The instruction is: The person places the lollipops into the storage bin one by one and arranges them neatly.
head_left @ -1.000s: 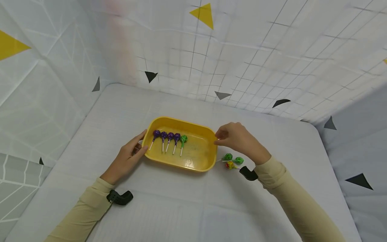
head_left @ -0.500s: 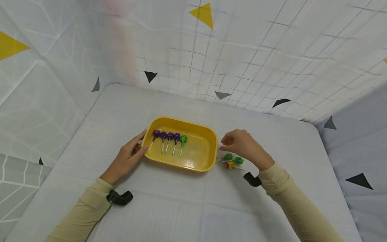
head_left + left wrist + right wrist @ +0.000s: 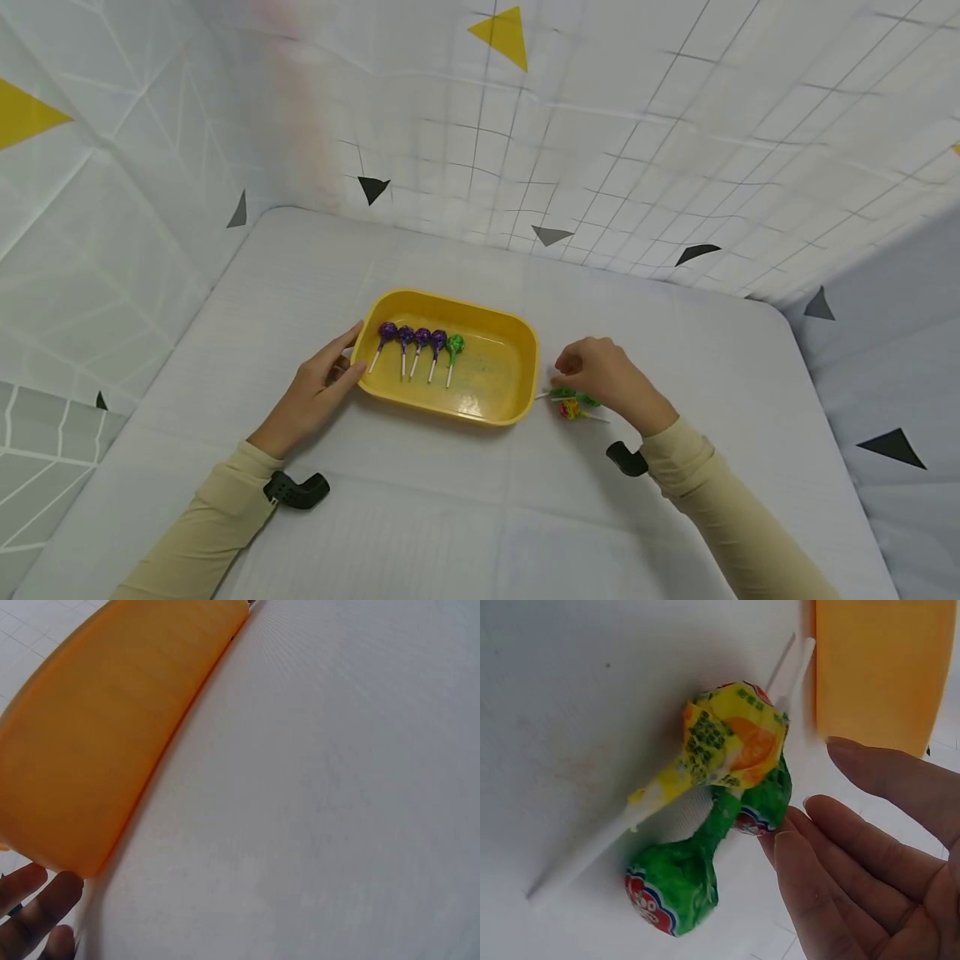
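Note:
In the head view a yellow tray [image 3: 442, 408] holds a row of purple-wrapped lollipops [image 3: 423, 337] and one green lollipop [image 3: 455, 343]. My left hand [image 3: 318, 383] holds the tray's left end, thumb at the rim; in the left wrist view its fingers [image 3: 52, 900] touch the outer wall. Right of the tray lie a yellow-and-red lollipop [image 3: 739, 739] and two green lollipops [image 3: 673, 889], one [image 3: 769, 799] partly behind the yellow one. My right hand [image 3: 603, 375] hovers just over them, thumb and fingers apart, with nothing held; its fingertips are close to the farther green lollipop.
A white cloth-covered table [image 3: 420, 517] carries everything. White patterned curtains [image 3: 637, 150] enclose its back and sides. A black wrist device [image 3: 300, 490] sits at the left cuff, another device [image 3: 627, 458] at the right.
My right hand has drawn back from the tray's right rim and lowered to the right, over the loose lollipops. The left hand and tray have stayed in place.

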Demonstrator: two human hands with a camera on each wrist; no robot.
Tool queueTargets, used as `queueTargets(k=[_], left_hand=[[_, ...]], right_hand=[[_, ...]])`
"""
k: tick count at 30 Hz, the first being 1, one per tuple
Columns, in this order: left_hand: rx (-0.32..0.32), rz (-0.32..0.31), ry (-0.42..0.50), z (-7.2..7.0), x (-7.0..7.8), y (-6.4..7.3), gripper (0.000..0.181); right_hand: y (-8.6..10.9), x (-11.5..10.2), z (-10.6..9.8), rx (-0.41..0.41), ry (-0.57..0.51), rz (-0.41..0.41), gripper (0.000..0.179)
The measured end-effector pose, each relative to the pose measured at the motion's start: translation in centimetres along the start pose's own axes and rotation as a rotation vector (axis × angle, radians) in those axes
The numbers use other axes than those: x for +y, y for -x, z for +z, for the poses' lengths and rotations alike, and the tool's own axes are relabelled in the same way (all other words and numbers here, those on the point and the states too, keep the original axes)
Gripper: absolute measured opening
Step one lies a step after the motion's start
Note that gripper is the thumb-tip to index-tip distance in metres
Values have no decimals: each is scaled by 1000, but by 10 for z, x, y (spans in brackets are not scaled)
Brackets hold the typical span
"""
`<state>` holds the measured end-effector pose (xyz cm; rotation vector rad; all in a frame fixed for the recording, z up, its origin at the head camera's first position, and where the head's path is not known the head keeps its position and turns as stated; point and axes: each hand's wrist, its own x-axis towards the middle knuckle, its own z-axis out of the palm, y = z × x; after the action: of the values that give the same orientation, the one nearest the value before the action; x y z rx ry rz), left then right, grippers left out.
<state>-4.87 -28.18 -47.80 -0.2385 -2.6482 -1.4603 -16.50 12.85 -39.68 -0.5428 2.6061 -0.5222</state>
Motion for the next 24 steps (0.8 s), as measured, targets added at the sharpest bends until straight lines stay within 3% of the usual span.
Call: queueTargets(k=[7,14,18,24], left_hand=[[0,-5,0,0,1,0,59],[4,-3,-14,-1,3,1,58],[4,-4,-10,-1,3,1,59],[-1,-8,-5,0,3,2,59]], right_hand=[[3,2,1,13,35,9,23],[4,5,2,-23,13,24,22],[3,4,4,-23,-18,-7,20],[-1,6,10,-53,-94,-116,21]])
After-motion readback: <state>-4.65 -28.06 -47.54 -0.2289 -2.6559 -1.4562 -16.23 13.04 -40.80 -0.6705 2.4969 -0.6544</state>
